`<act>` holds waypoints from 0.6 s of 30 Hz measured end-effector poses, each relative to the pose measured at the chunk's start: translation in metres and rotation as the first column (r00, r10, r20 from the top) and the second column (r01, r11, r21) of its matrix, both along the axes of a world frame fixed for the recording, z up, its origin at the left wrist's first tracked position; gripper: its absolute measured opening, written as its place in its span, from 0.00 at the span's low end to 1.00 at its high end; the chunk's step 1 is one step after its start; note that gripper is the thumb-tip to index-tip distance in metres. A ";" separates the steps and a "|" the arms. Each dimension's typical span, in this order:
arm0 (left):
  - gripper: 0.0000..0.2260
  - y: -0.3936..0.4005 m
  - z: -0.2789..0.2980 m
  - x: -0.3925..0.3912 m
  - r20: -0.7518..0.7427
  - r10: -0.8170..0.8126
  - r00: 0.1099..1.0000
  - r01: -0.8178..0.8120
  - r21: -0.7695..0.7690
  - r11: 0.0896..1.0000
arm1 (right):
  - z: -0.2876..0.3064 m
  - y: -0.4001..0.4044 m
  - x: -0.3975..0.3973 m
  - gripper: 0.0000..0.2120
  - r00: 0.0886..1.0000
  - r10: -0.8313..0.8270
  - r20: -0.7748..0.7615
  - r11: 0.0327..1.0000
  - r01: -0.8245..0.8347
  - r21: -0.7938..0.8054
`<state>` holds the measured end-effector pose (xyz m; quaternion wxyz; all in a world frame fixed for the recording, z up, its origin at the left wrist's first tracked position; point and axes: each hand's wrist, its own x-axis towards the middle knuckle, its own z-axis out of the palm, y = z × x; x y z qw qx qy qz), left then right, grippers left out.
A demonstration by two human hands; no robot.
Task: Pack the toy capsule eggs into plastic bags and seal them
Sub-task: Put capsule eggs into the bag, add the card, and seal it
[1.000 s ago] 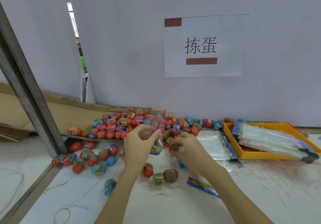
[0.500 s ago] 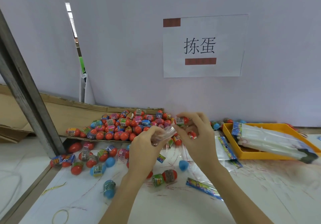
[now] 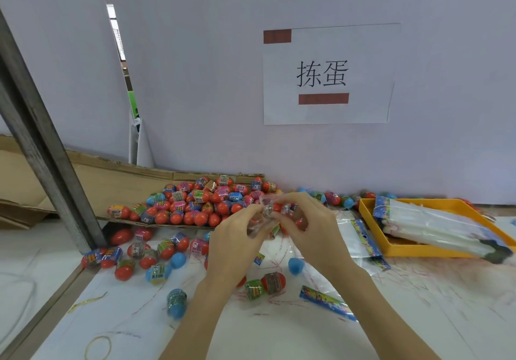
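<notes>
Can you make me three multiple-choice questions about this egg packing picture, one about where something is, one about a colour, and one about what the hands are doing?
1. Where does the big heap of capsule eggs lie?
A. in the tray
B. on a flattened cardboard sheet by the wall
C. in a bucket

2. What colour is the tray that holds the bundle of empty bags?
A. green
B. black
C. yellow-orange

3. What are the two hands doing?
A. both hold one clear plastic bag with an egg at it
B. both lie flat on the table
C. one lifts the tray

Answers:
1 B: the heap sits on the brown cardboard sheet at the foot of the wall.
2 C: the tray's rim is yellow-orange.
3 A: the left hand and right hand pinch the clear plastic bag between them above the table.
</notes>
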<state>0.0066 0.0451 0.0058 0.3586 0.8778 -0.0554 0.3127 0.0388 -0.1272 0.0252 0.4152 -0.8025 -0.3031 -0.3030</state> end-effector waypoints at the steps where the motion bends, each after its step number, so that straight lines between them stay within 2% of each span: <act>1: 0.32 0.001 0.000 0.000 0.002 0.009 1.000 -0.009 0.018 1.000 | 0.000 0.000 0.000 0.10 0.999 0.004 -0.034 1.000 -0.004 0.005; 4: 0.29 0.002 0.000 0.001 0.034 0.055 0.998 -0.058 0.117 0.991 | 0.001 -0.002 0.000 0.09 0.983 0.054 -0.175 0.997 -0.045 0.056; 7: 0.27 0.001 0.001 -0.001 0.089 0.077 0.993 -0.091 0.158 0.983 | 0.002 -0.004 0.001 0.07 0.964 0.126 -0.234 0.990 -0.109 0.087; 11: 0.23 0.002 0.002 0.000 0.155 0.091 0.984 -0.121 0.198 0.973 | 0.001 -0.003 0.003 0.07 0.942 0.146 -0.301 0.989 -0.137 0.053; 15: 0.13 0.001 0.001 0.000 0.247 0.081 0.966 -0.158 0.310 0.938 | 0.000 -0.001 0.004 0.08 0.943 0.115 -0.311 0.991 -0.133 -0.035; 18: 0.09 -0.002 0.001 0.000 0.299 0.078 0.951 -0.172 0.302 0.938 | 0.000 0.000 0.001 0.08 0.933 0.134 -0.335 0.980 -0.175 -0.095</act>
